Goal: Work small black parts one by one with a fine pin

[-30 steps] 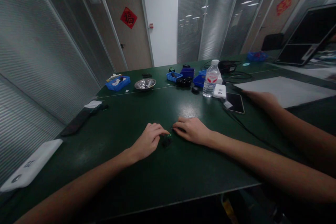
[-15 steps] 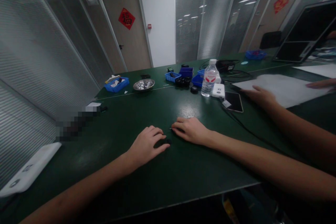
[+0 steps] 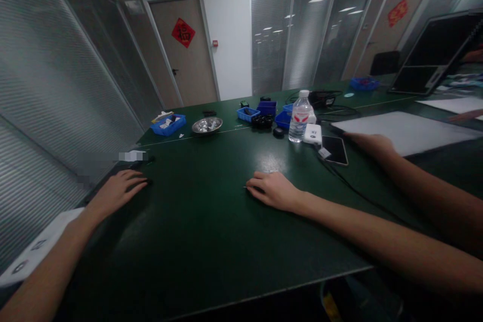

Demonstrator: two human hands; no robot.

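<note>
My left hand (image 3: 116, 192) is at the left side of the green table, its thumb and fingers closed around a small black part (image 3: 150, 181) whose kind I cannot make out. Behind it are a pale sheet-like item (image 3: 133, 155) and a dark small object (image 3: 150, 160). My right hand (image 3: 274, 189) rests on the table near the middle, fingers curled in a pinch. From its fingertips pokes the tip of a thin pale pin-like thing (image 3: 245, 187); the remainder is hidden in the hand.
Along the back stand a blue tray (image 3: 162, 131), a metal dish (image 3: 207, 132), more blue bins (image 3: 267, 107) and a water bottle (image 3: 299, 121). A white device (image 3: 312, 134) and a phone (image 3: 335, 151) lie right. Another person's hand (image 3: 372, 146) touches a white sheet (image 3: 411, 128).
My left hand has swung from the table's middle to the left, carrying the small black part. My right hand has stayed put. The other person's white sheet now lies flatter.
</note>
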